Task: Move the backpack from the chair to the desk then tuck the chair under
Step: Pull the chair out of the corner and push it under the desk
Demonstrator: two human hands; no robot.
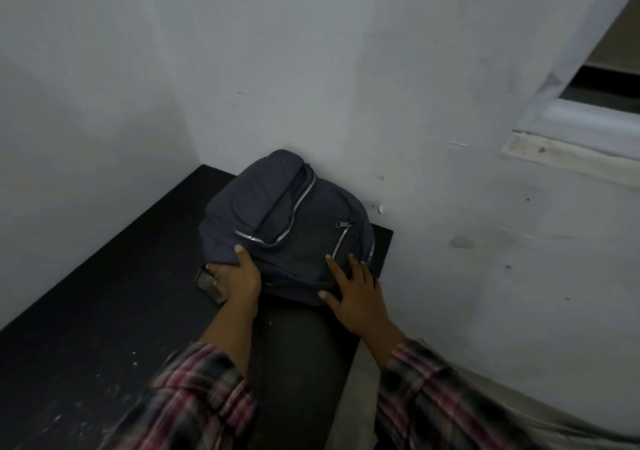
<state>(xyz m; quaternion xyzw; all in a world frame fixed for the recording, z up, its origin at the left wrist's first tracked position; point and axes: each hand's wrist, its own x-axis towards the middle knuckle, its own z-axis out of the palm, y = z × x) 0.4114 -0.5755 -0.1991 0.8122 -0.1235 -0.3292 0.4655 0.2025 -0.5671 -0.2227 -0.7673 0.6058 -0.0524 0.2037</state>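
A dark grey-blue backpack (287,224) with silver zippers lies on the black desk (104,311), pushed into the corner against the white wall. My left hand (235,276) grips its near left corner, thumb on top and fingers underneath. My right hand (353,290) rests flat on its near right side, fingers spread over the fabric. The chair is out of view.
White walls close the desk in at the back and left. The desk's right edge (377,293) ends beside the backpack. A small dark object (209,285) lies under my left hand. A window sill (568,151) juts out at the upper right.
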